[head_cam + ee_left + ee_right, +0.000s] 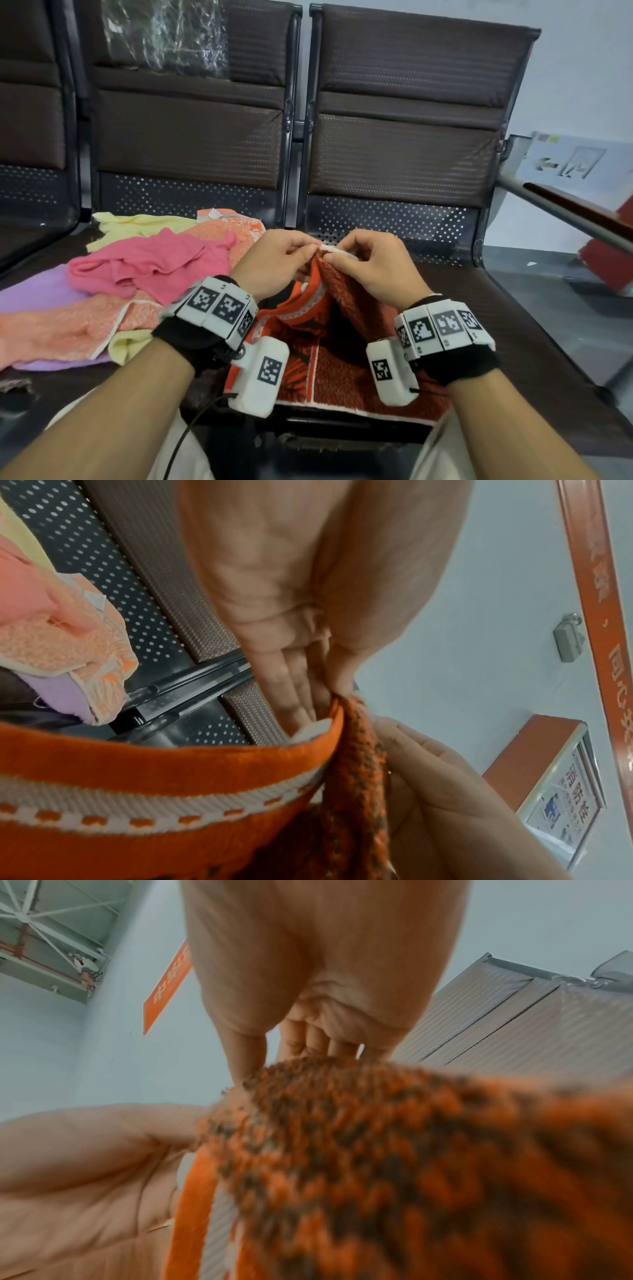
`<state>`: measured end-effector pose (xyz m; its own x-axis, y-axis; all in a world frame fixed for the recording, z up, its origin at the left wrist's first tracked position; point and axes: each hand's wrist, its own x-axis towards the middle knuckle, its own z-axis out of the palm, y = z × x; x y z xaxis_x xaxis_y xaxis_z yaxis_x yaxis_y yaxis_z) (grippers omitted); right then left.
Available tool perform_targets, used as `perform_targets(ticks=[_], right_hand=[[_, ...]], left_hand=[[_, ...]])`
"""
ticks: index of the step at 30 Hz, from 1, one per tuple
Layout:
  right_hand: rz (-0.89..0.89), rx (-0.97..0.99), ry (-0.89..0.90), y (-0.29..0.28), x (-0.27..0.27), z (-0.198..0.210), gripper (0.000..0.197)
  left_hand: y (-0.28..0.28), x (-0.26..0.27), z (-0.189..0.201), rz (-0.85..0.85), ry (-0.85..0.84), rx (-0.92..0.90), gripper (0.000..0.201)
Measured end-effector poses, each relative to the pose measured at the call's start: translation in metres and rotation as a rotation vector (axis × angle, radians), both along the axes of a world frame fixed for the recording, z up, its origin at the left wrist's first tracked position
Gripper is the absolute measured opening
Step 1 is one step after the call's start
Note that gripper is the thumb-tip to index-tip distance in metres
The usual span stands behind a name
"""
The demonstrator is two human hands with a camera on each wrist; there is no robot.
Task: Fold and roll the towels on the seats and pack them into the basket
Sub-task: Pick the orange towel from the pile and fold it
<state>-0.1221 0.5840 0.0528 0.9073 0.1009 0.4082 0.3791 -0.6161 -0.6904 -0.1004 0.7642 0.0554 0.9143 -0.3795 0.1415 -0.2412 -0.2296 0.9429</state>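
Observation:
An orange and dark patterned towel (342,373) with a white-trimmed border lies on the seat in front of me. Both hands lift its far edge off the seat. My left hand (294,251) pinches the white hem between thumb and fingers. My right hand (337,253) pinches the same edge just beside it, so the two hands almost touch. The left wrist view shows the towel's orange band (171,767) and my thumb pressed on the bunched edge. The right wrist view shows blurred orange towel (394,1164) under my fingers. No basket is in view.
A pile of loose towels lies on the seat to my left: pink (147,263), yellow (137,222), pale orange (68,329) and lilac (41,291). Dark padded seat backs (404,113) stand behind. A metal armrest (565,212) runs at the right.

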Motion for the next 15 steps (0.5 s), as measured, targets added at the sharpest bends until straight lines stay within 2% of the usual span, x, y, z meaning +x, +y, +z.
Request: perform_targets(ticks=[7,13,15], right_hand=[[-0.024,0.027,-0.029,0.001,-0.011,0.001,0.015],[0.071,0.005,0.062,0.003,-0.022,0.009,0.01],[0.106,-0.109,0.135,0.0,-0.025,0.011,0.009]], left_hand=[[0.004,-0.018,0.003,-0.13,-0.072,0.008,0.021],[0.011,-0.026,0.005,-0.063,-0.183,0.098,0.025],[0.015,-0.027,0.006,-0.035,-0.23,0.151,0.025]])
